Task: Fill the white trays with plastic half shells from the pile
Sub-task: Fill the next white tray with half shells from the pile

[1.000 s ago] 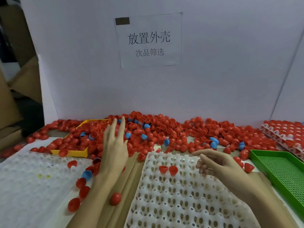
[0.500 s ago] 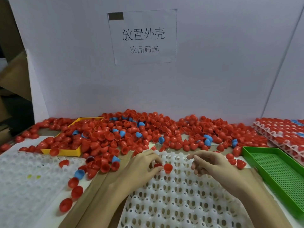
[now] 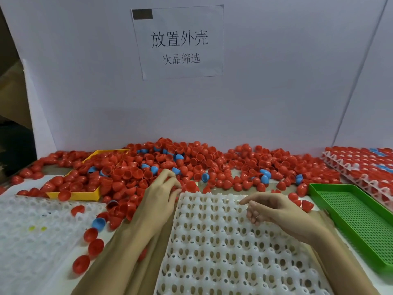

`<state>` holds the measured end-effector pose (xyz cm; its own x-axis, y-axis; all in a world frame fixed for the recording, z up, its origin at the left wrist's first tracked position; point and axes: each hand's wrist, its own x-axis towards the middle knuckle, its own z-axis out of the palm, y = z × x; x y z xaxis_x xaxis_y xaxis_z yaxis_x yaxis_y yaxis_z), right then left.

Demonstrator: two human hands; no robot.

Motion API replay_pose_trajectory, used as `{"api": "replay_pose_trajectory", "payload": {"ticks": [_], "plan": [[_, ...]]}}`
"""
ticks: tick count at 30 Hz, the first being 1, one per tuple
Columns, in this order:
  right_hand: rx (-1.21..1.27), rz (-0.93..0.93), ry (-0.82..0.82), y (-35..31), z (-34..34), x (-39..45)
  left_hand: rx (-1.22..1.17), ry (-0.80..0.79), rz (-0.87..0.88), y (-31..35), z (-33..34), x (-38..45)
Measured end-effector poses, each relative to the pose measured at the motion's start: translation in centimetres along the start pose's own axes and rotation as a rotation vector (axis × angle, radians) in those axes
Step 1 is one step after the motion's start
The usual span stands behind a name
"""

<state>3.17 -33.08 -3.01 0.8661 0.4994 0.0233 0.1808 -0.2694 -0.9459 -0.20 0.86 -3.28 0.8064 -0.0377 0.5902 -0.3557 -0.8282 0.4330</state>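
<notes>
From where I stand, the centre white tray (image 3: 214, 248) lies straight in front of the person, its dimpled cells showing bare, with no shell visibly seated in it. At about eleven o'clock from that tray, the left hand (image 3: 162, 190) reaches to the near edge of the pile of half shells (image 3: 191, 165), fingers curled down among the red pieces just off the tray's far left corner; whether it pinches one I cannot tell, since the fingertips are lost among the shells. The right hand (image 3: 270, 209) hovers over the tray's far right part, at roughly one o'clock, fingers loosely curled and relaxed, holding nothing I can see. The pile, mostly red with a few blue ones, spreads along the white back board (image 3: 255, 103) from nine o'clock round to two. A yellow tray (image 3: 85, 195) sits half buried in shells at ten o'clock. A second white tray (image 3: 32, 241) lies at nine o'clock with stray shells on and beside it. A green tray (image 3: 359, 222) sits at three o'clock, and past it, at two o'clock, a filled tray (image 3: 361, 165) of red shells. A paper sign (image 3: 178, 42) hangs on the board at twelve.
</notes>
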Motion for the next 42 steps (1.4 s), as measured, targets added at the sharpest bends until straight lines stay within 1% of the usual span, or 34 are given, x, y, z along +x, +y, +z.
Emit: {"api": "replay_pose_trajectory", "payload": {"ticks": [3, 7, 13, 17, 20, 22, 24, 25, 26, 29, 30, 32, 34, 36, 37, 38, 39, 40, 41, 42], "plan": [[0.007, -0.004, 0.000, -0.1, 0.1, 0.1, 0.071, 0.033, -0.010, -0.9, -0.2, -0.1], [0.015, 0.002, -0.002, -0.1, 0.2, 0.1, 0.049, -0.003, -0.032, -1.3, 0.2, -0.1], [0.012, -0.002, 0.004, -0.2, 0.4, 0.1, -0.063, 0.009, -0.107, -0.7, 1.0, -0.5], [0.003, -0.005, 0.007, -0.2, 0.4, 0.1, -0.076, 0.010, -0.098, -0.1, 1.4, -0.6], [-0.014, -0.002, 0.014, -0.2, 0.4, 0.1, -0.190, -0.015, -0.120, 0.1, 1.4, -0.5], [-0.017, -0.003, 0.018, -0.3, 0.5, 0.1, -0.233, 0.050, -0.137, -0.1, 1.0, -0.3], [-0.015, -0.006, 0.020, -0.3, 0.5, 0.1, -0.179, 0.114, -0.133, -0.5, 0.6, -0.2], [-0.016, -0.006, 0.023, -0.3, 0.5, 0.1, -0.145, 0.111, -0.126, -0.7, 0.5, -0.2], [-0.013, -0.005, 0.024, -0.3, 0.5, 0.1, -0.126, 0.077, -0.122, -0.8, 0.5, -0.2], [-0.007, -0.002, 0.023, -0.1, 0.5, 0.1, -0.093, -0.128, -0.116, -0.9, 1.2, -0.5], [-0.008, -0.002, 0.024, -0.2, 0.4, 0.1, -0.070, -0.172, -0.109, -0.8, 1.5, -0.6], [0.037, -0.006, 0.027, -0.3, 0.4, 0.1, -0.052, -0.187, -0.105, -0.9, 1.8, -0.6], [0.176, -0.034, 0.088, -0.6, -0.1, 0.1, -0.049, -0.158, -0.112, -1.1, 1.7, -0.6], [0.304, -0.073, 0.236, -1.0, -1.1, -0.3, -0.068, -0.074, -0.132, -1.2, 1.7, -0.5], [0.300, -0.087, 0.323, -1.0, -1.8, -0.6, -0.105, -0.019, -0.140, -1.1, 1.7, -0.4], [0.226, -0.079, 0.408, -1.0, -2.4, -0.9, -0.152, 0.019, -0.135, -1.0, 1.7, -0.3], [0.085, -0.045, 0.481, -0.8, -2.9, -1.1, -0.200, 0.021, -0.118, -0.8, 1.7, -0.2], [-0.103, 0.013, 0.521, -0.6, -3.3, -1.2, -0.243, -0.018, -0.102, -0.4, 1.8, -0.2], [-0.295, 0.085, 0.512, -0.3, -3.6, -1.4, -0.279, -0.089, -0.094, -0.1, 1.9, -0.4], [-0.435, 0.160, 0.462, -0.1, -3.8, -1.6, -0.310, -0.169, -0.094, 0.3, 2.1, -0.5]]}}
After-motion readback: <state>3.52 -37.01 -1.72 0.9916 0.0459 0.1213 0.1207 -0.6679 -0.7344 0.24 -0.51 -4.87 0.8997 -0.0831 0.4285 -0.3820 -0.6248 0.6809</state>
